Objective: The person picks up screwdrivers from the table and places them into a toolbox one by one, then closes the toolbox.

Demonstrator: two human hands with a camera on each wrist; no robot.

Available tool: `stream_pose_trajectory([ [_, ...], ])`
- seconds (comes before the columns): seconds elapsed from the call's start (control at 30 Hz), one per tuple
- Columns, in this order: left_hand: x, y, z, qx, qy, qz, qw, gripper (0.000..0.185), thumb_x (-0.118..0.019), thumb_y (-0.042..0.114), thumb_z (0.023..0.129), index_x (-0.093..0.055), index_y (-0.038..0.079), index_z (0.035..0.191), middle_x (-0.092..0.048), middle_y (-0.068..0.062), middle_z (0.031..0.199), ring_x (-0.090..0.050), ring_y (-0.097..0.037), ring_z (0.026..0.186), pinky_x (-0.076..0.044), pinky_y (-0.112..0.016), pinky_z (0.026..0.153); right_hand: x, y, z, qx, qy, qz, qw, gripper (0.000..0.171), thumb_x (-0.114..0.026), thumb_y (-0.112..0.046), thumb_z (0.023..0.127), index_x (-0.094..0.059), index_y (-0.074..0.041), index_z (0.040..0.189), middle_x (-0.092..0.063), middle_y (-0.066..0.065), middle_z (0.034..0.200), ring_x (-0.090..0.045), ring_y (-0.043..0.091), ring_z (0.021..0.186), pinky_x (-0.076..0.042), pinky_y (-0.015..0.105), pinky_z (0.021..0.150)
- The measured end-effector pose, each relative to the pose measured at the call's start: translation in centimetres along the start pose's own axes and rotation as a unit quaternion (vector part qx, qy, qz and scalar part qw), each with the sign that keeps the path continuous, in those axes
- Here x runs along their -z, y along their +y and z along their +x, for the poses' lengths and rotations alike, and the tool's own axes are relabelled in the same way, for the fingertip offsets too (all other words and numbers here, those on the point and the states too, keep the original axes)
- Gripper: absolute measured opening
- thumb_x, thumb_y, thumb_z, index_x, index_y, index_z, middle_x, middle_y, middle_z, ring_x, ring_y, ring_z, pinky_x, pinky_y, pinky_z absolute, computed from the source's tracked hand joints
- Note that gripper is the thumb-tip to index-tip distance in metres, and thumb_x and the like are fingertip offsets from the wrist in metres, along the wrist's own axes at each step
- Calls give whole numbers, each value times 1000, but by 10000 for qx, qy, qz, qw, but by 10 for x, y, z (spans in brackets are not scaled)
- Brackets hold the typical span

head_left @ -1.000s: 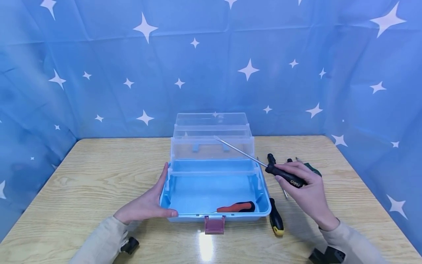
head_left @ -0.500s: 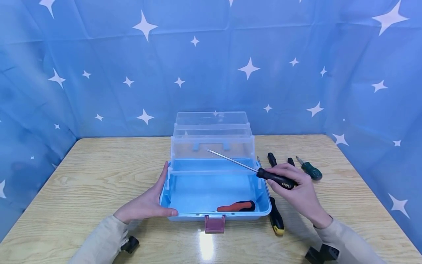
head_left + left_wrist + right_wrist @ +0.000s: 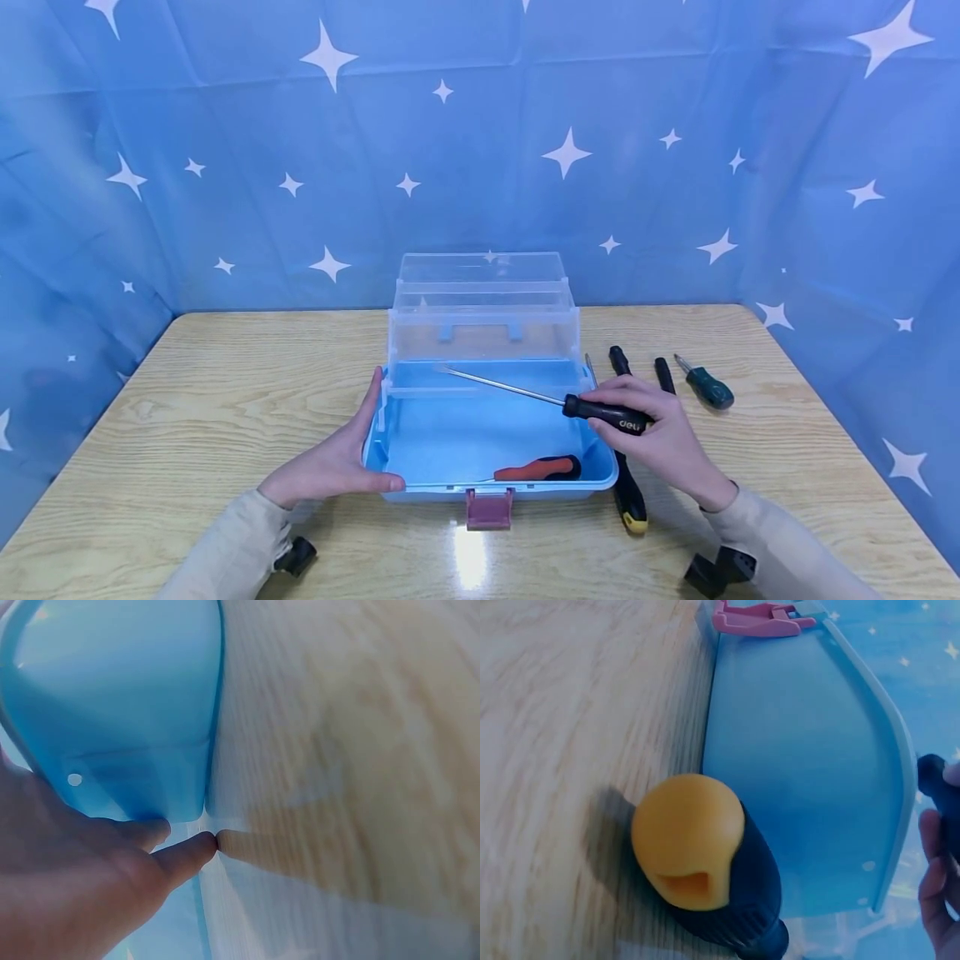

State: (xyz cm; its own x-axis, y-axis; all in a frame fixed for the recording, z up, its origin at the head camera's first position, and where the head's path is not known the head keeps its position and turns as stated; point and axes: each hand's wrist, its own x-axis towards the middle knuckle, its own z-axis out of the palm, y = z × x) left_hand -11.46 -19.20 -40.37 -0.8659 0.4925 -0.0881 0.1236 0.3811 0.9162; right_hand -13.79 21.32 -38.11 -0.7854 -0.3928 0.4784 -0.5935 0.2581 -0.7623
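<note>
Stowing step: long screwdriver [image 3: 540, 398] carried over the open toolbox [image 3: 600, 477].
Right hand [image 3: 660, 433] grips its black handle; left hand [image 3: 330, 467], fingers straight, braces the toolbox's side. Next, I judge: lower it flat beside the red screwdriver [image 3: 536, 471].

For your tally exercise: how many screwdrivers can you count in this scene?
6: one in the right hand, one in the toolbox, one beside it, three on the table. A further dark handle may be hidden.

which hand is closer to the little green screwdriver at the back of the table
Right. The right hand grips a black screwdriver just in front of and to the left of the green screwdriver. The left hand rests against the far side of the blue toolbox.
</note>
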Motion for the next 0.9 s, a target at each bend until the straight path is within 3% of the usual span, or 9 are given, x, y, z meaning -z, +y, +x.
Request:
stream_pose_trajectory([
  [0.4,1,-2,0,7,-10,-42,10000,131,-83,28,76,25,29,149,17,-16,158,4,-45,142,-15,-68,105,-11,3,3,59,-231,-145,9996,34,-72,9,79,-74,-10,107,-63,0,107,-58,15,92,-53,28,60],
  [0.67,0,-2,0,21,-84,-136,9999,130,-82,30,76,25,27,150,12,-17,159,-4,-47,141,-24,-64,104,-16,0,1,115,-550,395,9976,34,-69,11,81,-72,-9,108,-63,5,107,-61,17,86,-53,28,59],
  [0.9,0,-3,1,-33,-28,-102,9999,130,-82,27,76,25,27,149,15,-16,158,0,-44,142,-17,-65,106,-21,1,4,213,-723,-103,9971,33,-73,3,82,-73,-16,109,-64,-4,107,-57,13,90,-47,26,59],
])
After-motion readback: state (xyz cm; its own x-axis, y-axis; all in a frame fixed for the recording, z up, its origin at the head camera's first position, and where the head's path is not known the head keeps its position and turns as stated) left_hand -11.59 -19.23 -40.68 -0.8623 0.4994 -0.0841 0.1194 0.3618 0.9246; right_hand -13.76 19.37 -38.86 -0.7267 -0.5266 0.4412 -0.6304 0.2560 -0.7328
